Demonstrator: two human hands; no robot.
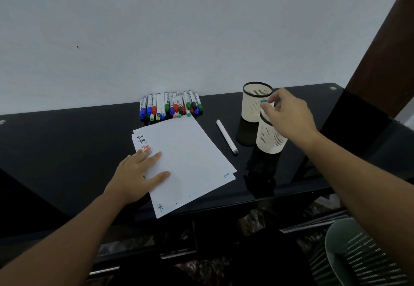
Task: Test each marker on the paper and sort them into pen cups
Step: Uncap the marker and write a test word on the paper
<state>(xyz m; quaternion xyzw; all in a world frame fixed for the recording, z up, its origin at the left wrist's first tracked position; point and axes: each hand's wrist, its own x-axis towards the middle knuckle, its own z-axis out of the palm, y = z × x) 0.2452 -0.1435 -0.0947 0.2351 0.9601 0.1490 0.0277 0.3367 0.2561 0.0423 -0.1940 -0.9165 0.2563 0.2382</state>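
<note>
A: On the black glass table [67, 151], what is recorded, largest item first?

B: A stack of white paper [188, 162] is laid near the front edge, with "Test" scribbles visible on a lower sheet at its far left corner. It is pressed flat by the left hand [136, 173], fingers straight and spread, nothing gripped.

A: And the cups?

B: Two pale mesh cups are noted to the right: the far cup [254, 104] by the wall and the near cup [270, 139] just in front of it. A row of markers [171, 106] is lined up against the wall; one white marker [226, 136] is left lying between paper and cups.

A: Step in hand?

B: A teal-capped marker [264, 102] is pinched by the right hand [289, 115] in its fingertips, above the near cup's rim. It should be lowered upright inside the rim before the pinch is released, so the light cup is not tipped.
</note>
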